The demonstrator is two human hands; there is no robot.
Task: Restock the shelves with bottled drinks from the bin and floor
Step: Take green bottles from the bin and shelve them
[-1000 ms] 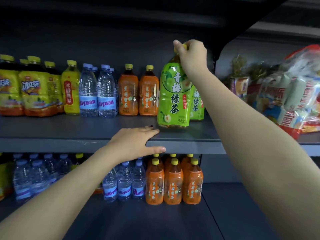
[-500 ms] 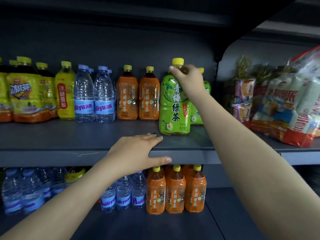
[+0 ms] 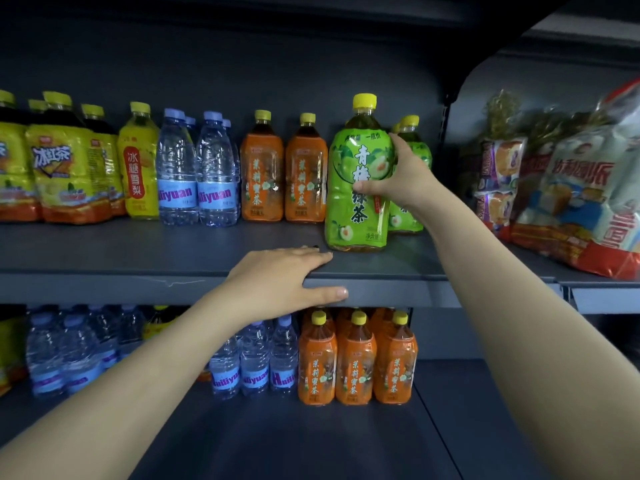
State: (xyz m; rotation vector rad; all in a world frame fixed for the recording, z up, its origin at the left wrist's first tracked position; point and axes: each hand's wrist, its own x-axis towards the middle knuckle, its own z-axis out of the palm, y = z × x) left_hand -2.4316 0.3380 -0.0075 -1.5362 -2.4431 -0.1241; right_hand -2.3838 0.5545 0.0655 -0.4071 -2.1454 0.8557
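Head view: nearest, the left hand (image 3: pixel 277 278) rests flat on the shelf (image 3: pixel 104 282) edge, fingers straight, thumb on its front. Beyond it, the green bottle (image 3: pixel 346 168) now stands upright on the shelf beside the orange bottles (image 3: pixel 304 174). The right hand (image 3: pixel 405 181) has dropped from the cap (image 3: pixel 364 100) to the body, its grip curled round it. Matching bottles (image 3: pixel 410 147) stand behind, so probably only a push back remains.

Two hands (image 3: pixel 277 277) (image 3: pixel 407 180) — one front green bottle (image 3: pixel 358 221)

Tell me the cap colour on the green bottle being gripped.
Yellow cap on the green bottle, clearest in the head view.
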